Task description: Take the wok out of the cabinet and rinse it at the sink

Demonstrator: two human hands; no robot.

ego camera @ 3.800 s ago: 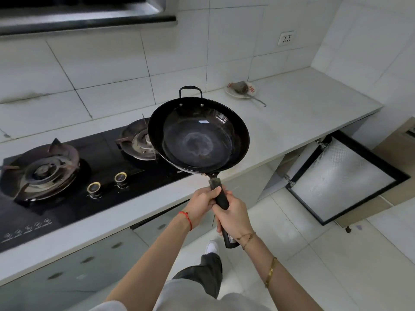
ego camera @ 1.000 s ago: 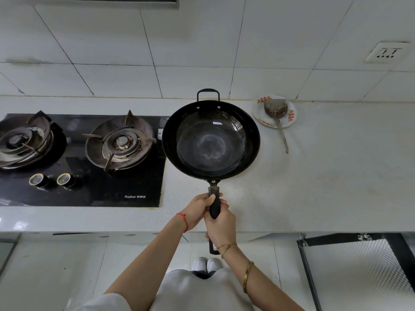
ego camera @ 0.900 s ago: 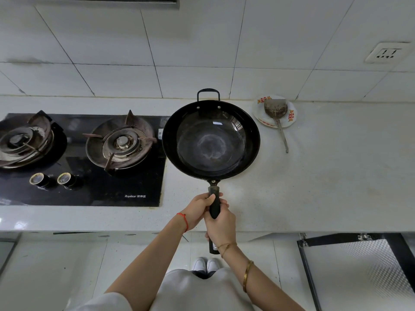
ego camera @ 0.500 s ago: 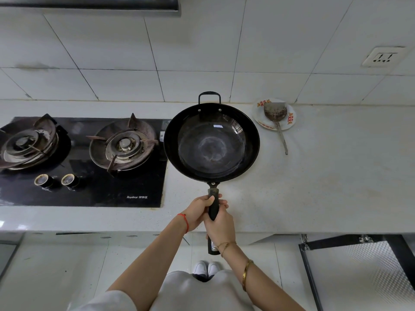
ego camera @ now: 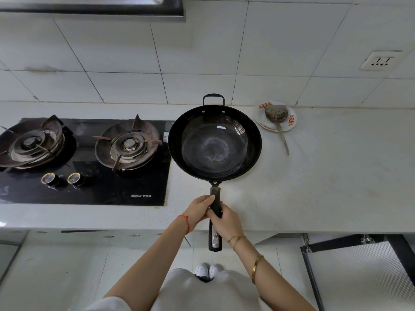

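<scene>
Above the surface's front edge, both hands' fingers wrap the round black steel wok (ego camera: pixel 214 142) by its handle; left hand (ego camera: pixel 198 211), right hand (ego camera: pixel 226 222); a swing could strike the spatula plate (ego camera: pixel 292 122).

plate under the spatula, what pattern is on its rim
White plate with red and yellow motifs on the rim, seen in the head view.

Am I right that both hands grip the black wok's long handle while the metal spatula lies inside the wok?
Not quite. In the head view both hands, left and right, do grip the long handle of the black round wok, but the metal spatula lies on the small white patterned plate beside the wok, not inside it.
</scene>
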